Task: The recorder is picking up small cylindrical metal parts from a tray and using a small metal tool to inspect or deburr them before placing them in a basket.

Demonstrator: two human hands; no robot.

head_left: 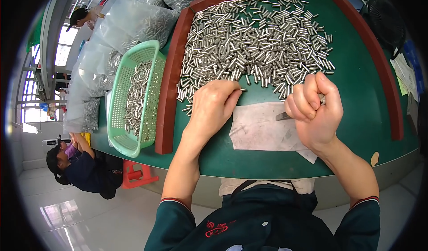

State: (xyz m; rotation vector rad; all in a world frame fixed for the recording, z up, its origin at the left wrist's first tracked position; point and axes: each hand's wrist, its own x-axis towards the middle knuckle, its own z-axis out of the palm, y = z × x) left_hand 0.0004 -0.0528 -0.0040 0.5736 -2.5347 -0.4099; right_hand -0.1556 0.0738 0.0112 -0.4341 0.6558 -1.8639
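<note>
A wide heap of short, shiny metal pins (258,41) covers the far part of the green tabletop (356,95). At the near edge of the heap, my left hand (210,106) has thumb and forefinger pinched together, and the end of one metal pin (243,89) pokes out at their tips. To its right, my right hand (314,110) is curled into a fist. A flat grey metal blade (281,116) sticks out of that fist on its left side; the fingers hide the rest. Below both hands lies a stained, pale cloth (258,128), partly under the right hand.
A dark red raised border (171,86) frames the tabletop. Left of it stands a light green plastic basket (118,117) with more pins. Clear bags (142,23) of metal parts line the far left. A black fan (385,21) stands far right. Another person (87,166) sits left.
</note>
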